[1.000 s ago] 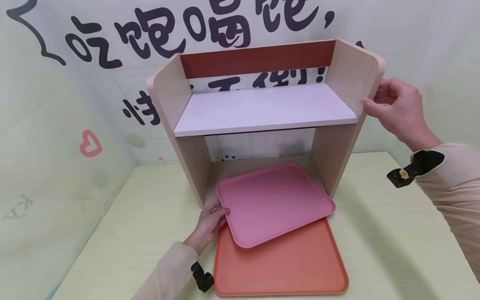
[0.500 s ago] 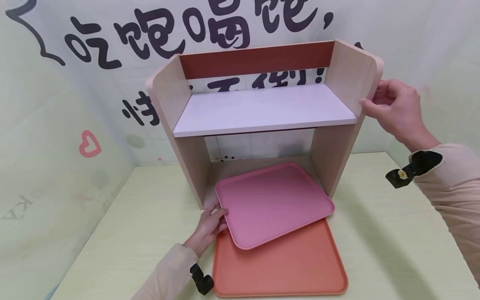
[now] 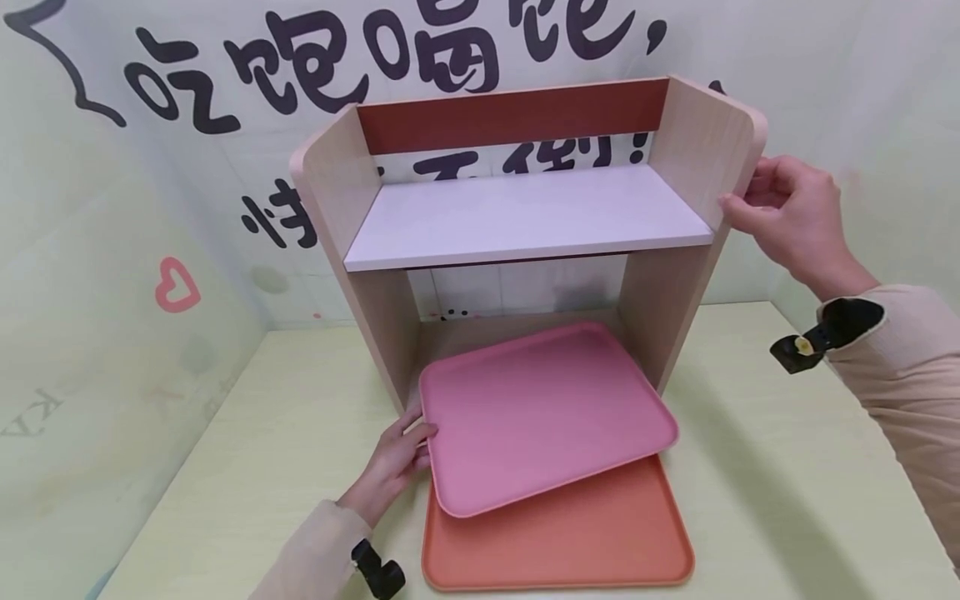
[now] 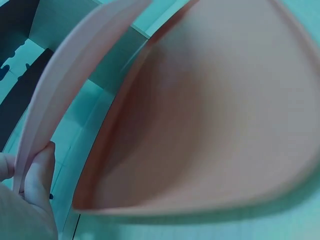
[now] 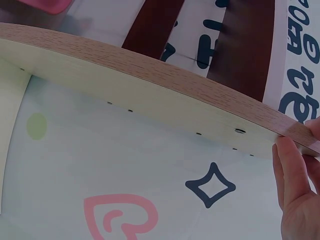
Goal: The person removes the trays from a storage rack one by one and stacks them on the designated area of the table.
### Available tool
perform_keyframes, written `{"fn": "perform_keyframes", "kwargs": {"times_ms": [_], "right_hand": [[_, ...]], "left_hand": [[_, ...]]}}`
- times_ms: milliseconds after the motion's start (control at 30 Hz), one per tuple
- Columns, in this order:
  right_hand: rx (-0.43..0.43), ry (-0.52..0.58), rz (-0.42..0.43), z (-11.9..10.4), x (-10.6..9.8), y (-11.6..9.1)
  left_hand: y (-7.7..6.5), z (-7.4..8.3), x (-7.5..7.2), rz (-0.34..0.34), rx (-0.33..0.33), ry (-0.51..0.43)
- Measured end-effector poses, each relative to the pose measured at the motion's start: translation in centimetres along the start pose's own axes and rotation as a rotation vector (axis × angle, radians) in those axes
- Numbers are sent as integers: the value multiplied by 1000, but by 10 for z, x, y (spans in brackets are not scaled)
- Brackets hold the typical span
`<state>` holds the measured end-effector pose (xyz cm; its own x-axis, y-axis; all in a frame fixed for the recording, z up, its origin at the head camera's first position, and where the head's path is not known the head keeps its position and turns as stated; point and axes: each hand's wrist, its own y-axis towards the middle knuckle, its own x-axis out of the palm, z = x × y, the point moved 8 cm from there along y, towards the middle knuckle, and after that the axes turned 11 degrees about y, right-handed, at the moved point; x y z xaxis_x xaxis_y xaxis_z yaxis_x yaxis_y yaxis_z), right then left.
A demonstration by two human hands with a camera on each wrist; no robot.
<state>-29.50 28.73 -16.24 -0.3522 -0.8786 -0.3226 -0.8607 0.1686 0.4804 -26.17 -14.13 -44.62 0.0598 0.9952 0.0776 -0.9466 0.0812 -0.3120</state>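
By its left edge, my left hand [image 3: 392,460] pinches a pink tray [image 3: 547,417], thumb on top and fingers beneath. In the left wrist view the pink tray [image 4: 70,85] is raised, apart from the orange tray below it. That orange tray [image 3: 562,533] lies flat on the table in front of a small wooden shelf unit [image 3: 367,333]. The back of the pink tray reaches into the unit's lower compartment. At the unit's right side panel [image 3: 708,150], my right hand [image 3: 798,217] grips the front edge between thumb and fingers, as the right wrist view also shows.
The unit has a white middle shelf [image 3: 525,212] and a dark red back strip [image 3: 517,117]. It stands on a pale wood-grain table [image 3: 750,467]. Behind and beside it hangs a white printed cloth [image 3: 187,167] with large dark characters.
The pink tray has moved a little left and toward me with my left hand, covering more of the orange tray. My right hand has stayed on the side panel.
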Motion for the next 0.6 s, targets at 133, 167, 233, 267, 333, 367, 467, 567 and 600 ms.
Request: {"fn": "perform_keyframes", "kwargs": {"times_ms": [133,167,233,267,333,367,467,567,600], "right_hand": [[6,-5,1,0,0,0],[7,-6,1,0,0,0],[10,-12,0,0,1,0],[12,-14,-2,0,1,-1],[13,-17,-3,0,1,-1],[12,-19,-4,-1,1,-1],[11,-23,-3,-1,1,-1],[10,-29,-2,-1,1,0],[11,-30,-2,-1,1,0]], "left_hand": [[-7,-2,-4,-25,-11,37],[-8,-2,-5,-35,-14,49],[-11,-4,-6,-53,-20,77],[-13,-5,-6,-67,-22,89],[-15,-7,-6,-95,-30,110],[-16,-8,-6,-110,-30,121],[-19,-13,-7,-149,-36,147],[-21,-18,-6,-179,-42,179],[-22,-20,-6,-187,-43,186]]}}
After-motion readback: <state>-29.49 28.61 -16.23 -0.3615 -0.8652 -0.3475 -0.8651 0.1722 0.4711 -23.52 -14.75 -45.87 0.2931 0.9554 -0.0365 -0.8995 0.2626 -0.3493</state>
